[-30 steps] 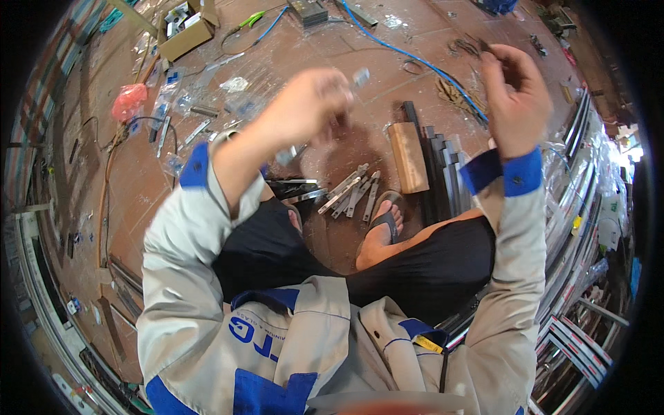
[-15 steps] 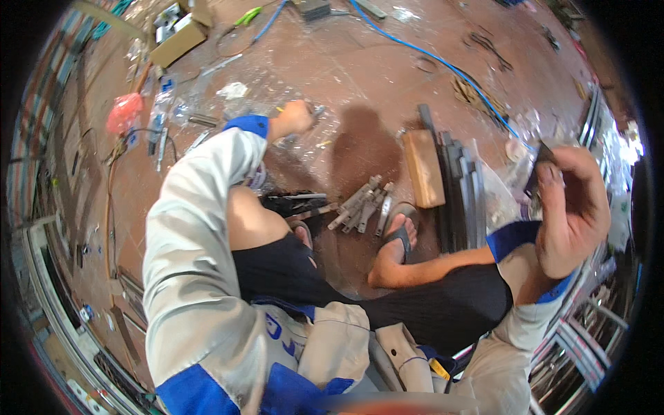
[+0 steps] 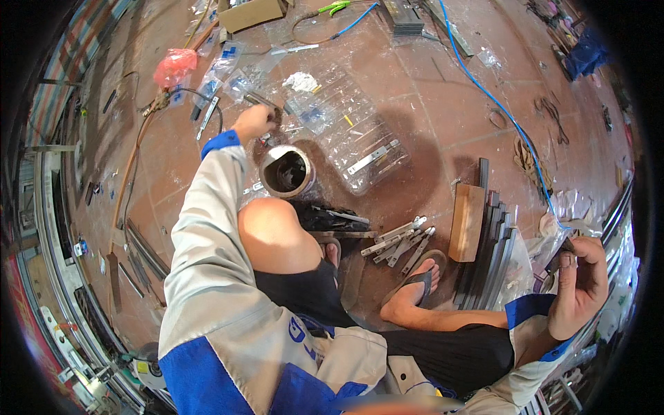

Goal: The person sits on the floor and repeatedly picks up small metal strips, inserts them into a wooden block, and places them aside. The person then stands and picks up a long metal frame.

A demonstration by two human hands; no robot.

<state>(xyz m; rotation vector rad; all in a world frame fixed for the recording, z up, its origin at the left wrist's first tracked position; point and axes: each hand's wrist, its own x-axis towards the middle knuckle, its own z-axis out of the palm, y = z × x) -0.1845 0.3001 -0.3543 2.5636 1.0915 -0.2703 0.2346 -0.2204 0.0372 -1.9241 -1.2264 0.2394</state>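
My left hand [image 3: 254, 123] reaches out over the floor, fingers closed, beside several grey metal bars [image 3: 254, 98]. What its fingertips pinch, if anything, I cannot make out. Below it stands a round, open container [image 3: 308, 183] with a dark inside. To its right, a silver metal strip [image 3: 373, 158] lies on a clear plastic sheet [image 3: 349, 93]. At the far right my right hand [image 3: 582, 280] is raised above my knee, its thumb and fingers closed on a dark flat piece [image 3: 567, 245]. Several metal strips [image 3: 398, 243] lie in a pile between my feet.
A wooden block [image 3: 467, 223] and several dark metal profiles [image 3: 487, 256] lie right of my sandalled foot. A blue hose [image 3: 484, 90] crosses the floor at the right. A red plastic bag [image 3: 176, 67] and a cardboard box [image 3: 252, 14] are at the far left.
My view has shifted, and my left hand has moved left from the plastic sheet to the grey bars. A silver strip now shows on the sheet. My right hand keeps its dark piece.
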